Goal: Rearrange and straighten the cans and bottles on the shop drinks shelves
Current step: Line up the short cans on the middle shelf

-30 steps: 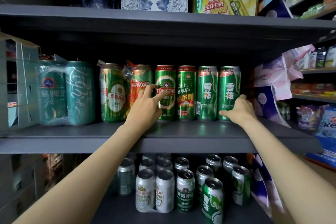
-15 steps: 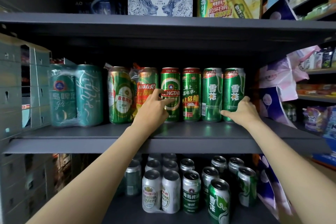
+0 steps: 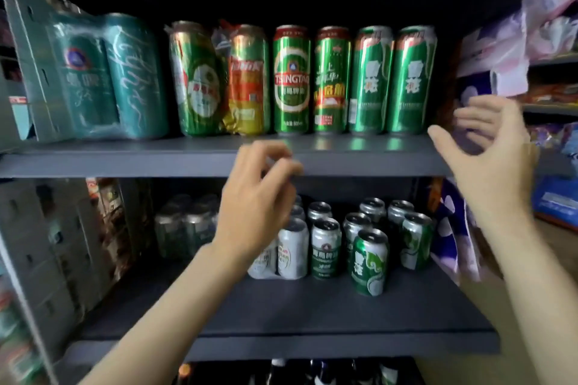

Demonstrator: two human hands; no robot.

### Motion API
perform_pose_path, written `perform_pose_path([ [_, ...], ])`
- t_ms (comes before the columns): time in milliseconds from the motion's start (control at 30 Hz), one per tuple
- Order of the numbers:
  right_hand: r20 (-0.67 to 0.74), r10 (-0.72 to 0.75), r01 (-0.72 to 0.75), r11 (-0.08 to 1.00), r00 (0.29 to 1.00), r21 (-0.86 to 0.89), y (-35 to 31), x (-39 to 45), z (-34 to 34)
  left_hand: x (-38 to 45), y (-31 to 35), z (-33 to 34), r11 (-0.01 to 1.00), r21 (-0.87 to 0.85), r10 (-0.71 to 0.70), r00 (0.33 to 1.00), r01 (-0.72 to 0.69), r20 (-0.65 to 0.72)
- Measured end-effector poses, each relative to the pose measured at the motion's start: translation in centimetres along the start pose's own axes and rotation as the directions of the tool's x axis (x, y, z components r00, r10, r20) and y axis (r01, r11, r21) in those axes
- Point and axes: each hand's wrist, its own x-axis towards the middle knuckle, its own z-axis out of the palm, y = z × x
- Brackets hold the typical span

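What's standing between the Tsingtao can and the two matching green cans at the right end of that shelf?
One tall green can with a red top, between the Tsingtao can and the matching pair, seen from the head camera.

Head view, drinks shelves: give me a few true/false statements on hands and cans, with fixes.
1. The left hand grips the Tsingtao can. False: it holds nothing, below the upper shelf edge.
2. The right hand is open and holds nothing. True.
3. Two matching green Snow cans end the upper row on the right. True.
4. The lower shelf holds only bottles. False: it holds short cans.
5. A shrink-wrapped teal can pack sits left on the upper shelf. True.
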Motion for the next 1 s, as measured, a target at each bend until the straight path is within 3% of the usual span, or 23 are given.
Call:
perform_pose_path([
  [133,0.061,-0.149,0.151,0.988,0.987,-0.016,1.9,-7.3,0.1,-4.1,1.4,3.7,0.994,-0.029,0.109,0.992,-0.108,0.069],
  [233,0.202,-0.209,0.239,0.961,0.957,-0.137,3.8,-10.3,1.8,-5.0,2.1,6.1,0.97,-0.152,0.225,0.945,-0.192,0.239],
  [300,0.38,-0.084,0.168,0.967,0.921,-0.192,5.8,-11.0,2.9,-6.7,1.5,8.1,0.989,-0.078,0.146,0.899,-0.125,0.413],
  [333,0.499,0.008,0.127,0.963,0.867,-0.236,6.9,-11.1,3.3,-7.5,1.1,9.0,0.998,0.01,0.051,0.86,-0.065,0.508],
  [367,0.612,0.101,0.107,0.95,0.784,-0.294,8.0,-11.0,3.6,-8.1,0.5,9.7,0.994,0.108,-0.061,0.79,-0.007,0.61],
  [433,0.743,0.248,0.109,0.912,0.622,-0.396,10.0,-10.5,4.2,-9.0,-0.7,10.5,0.956,0.278,-0.281,0.569,0.094,0.773],
  [500,0.777,0.311,0.105,0.896,0.548,-0.432,11.4,-10.3,4.6,-9.8,-1.4,11.1,0.911,0.384,-0.411,0.389,0.148,0.825],
  [533,0.778,0.327,0.089,0.895,0.537,-0.438,11.9,-10.4,4.9,-10.3,-1.5,11.4,0.898,0.416,-0.438,0.355,0.142,0.826],
  [1000,0.721,0.398,0.084,0.843,0.567,-0.531,12.9,-10.2,10.1,-10.9,-1.4,12.0,0.877,0.476,-0.469,0.343,0.068,0.814],
])
